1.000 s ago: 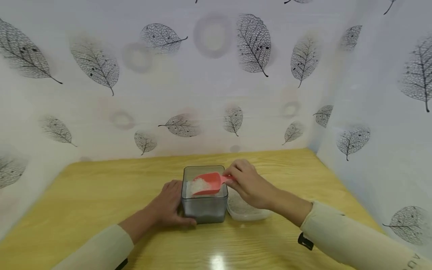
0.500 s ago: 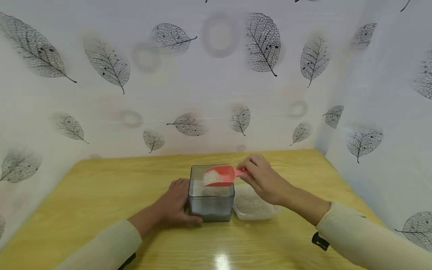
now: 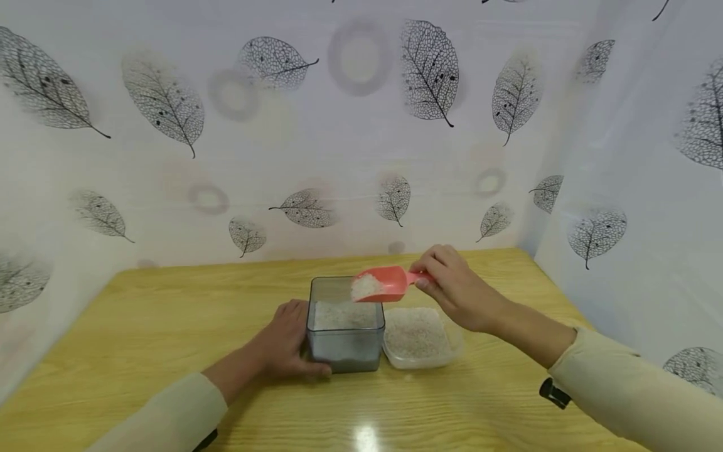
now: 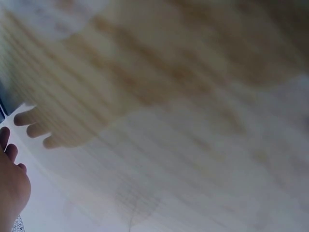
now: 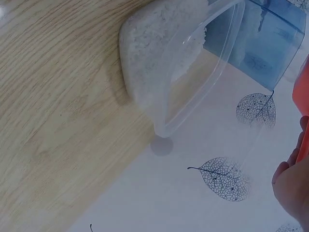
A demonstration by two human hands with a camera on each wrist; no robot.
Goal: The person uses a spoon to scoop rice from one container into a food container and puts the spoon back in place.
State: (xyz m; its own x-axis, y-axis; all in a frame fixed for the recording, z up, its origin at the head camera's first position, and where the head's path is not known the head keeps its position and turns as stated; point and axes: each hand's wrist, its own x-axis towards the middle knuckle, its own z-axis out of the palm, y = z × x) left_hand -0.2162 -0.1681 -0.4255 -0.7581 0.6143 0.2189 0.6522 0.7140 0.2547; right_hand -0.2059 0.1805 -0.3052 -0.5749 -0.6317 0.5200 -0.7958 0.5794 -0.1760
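My right hand [image 3: 460, 289] pinches the handle of a red scoop [image 3: 394, 284], which carries a small heap of white rice [image 3: 366, 287]. The scoop is up above the right rim of a square, see-through grey container [image 3: 346, 348] partly filled with rice. Against the left side of this container rests my left hand [image 3: 285, 342], its thumb stretched along the front near the base. In the right wrist view, the scoop [image 5: 302, 92] and hand [image 5: 294, 186] show only at the right edge. The left wrist view catches just part of the left hand [image 4: 12, 181].
Right beside the grey container stands a low clear plastic tub [image 3: 418, 363] of rice, its rim [image 5: 166, 128] seen close up in the right wrist view. Both stand on a wood-grain table [image 3: 169, 320]. A leaf-patterned curtain [image 3: 350, 138] encloses the back and sides.
My right hand has raised the scoop of rice out of the grey container, up and to the right. The left hand has stayed against the container; the view has shifted slightly.
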